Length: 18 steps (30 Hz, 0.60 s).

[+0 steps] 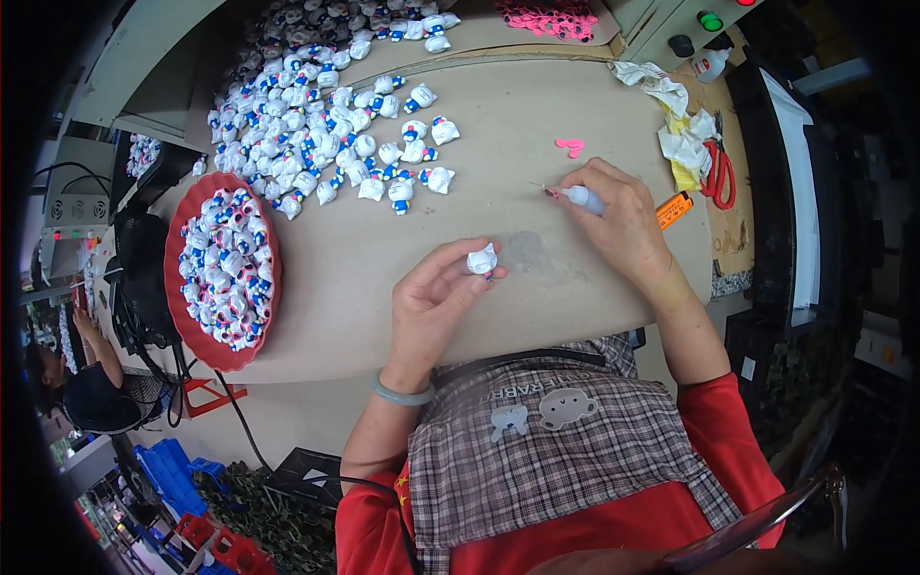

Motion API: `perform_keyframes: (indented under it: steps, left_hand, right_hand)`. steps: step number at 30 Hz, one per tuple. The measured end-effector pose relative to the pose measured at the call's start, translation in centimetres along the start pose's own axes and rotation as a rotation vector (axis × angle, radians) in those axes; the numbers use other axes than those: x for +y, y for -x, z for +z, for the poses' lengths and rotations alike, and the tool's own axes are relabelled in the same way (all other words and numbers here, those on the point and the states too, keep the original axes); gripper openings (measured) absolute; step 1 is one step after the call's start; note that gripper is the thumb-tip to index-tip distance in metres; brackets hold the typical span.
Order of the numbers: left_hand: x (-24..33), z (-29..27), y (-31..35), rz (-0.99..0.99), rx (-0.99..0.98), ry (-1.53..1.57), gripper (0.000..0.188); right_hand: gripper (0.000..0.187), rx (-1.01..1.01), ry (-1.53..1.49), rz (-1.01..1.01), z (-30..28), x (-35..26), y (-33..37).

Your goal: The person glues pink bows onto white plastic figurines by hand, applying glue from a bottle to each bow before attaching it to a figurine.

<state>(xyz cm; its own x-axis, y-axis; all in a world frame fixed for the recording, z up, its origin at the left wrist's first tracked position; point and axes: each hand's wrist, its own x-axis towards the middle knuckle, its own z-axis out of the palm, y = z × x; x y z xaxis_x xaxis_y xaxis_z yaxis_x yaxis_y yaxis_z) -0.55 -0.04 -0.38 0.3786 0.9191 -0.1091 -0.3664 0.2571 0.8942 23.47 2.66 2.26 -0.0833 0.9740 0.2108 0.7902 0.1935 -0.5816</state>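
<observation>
My left hand [436, 292] pinches a small white figurine [482, 260] with blue and red details between thumb and fingertips, just above the beige table [537, 125]. My right hand [613, 216] grips a small clear glue bottle [583, 197] with a thin needle tip pointing left, held apart from the figurine. A tiny pink bow piece [571, 146] lies on the table beyond my right hand. A glossy patch marks the table between both hands.
A big heap of white figurines [326, 125] covers the far left of the table. A red tray [182, 240] at the left edge holds more. Pink pieces [548, 17] lie at the back. Crumpled rags [676, 129], red scissors [719, 172] and an orange lighter [675, 208] sit right.
</observation>
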Motion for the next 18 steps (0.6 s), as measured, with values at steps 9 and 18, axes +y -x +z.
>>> perform_keyframes:
  steps: [9,18]
  left_hand:
    - [0.0,0.2,-0.3,-0.013,0.029,-0.006,0.037]
    - [-0.3,0.4,-0.3,-0.018,0.021,-0.059,0.038]
  right_hand:
    - [0.008,-0.187,-0.638,0.285,-0.1,-1.6,0.8]
    - [0.008,-0.287,-0.71,0.115,1.0,-3.7,1.4]
